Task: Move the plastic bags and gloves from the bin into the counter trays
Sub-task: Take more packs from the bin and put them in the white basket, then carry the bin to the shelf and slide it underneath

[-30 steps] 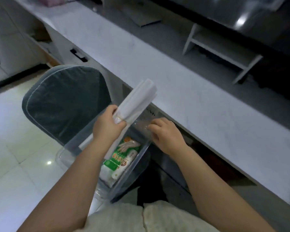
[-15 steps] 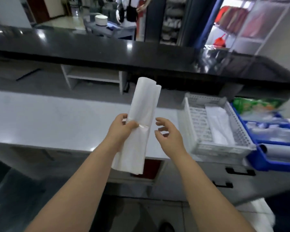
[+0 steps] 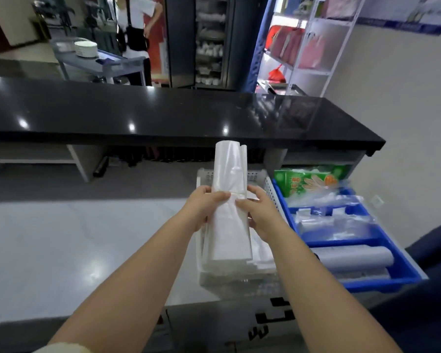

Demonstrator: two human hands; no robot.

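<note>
Plastic bags (image 3: 230, 169), a white banded bundle, stand upright over the white perforated plastic tray (image 3: 239, 282) on the pale surface (image 3: 87, 238), not yet laid down. The left hand (image 3: 203, 207) and right hand (image 3: 261, 214) each keep a grip clamped round the bundle. A green glove packet (image 3: 312, 180) already lies in the blue compartmented tray (image 3: 382, 284). With the bin out of view, what remains cannot be told.
</note>
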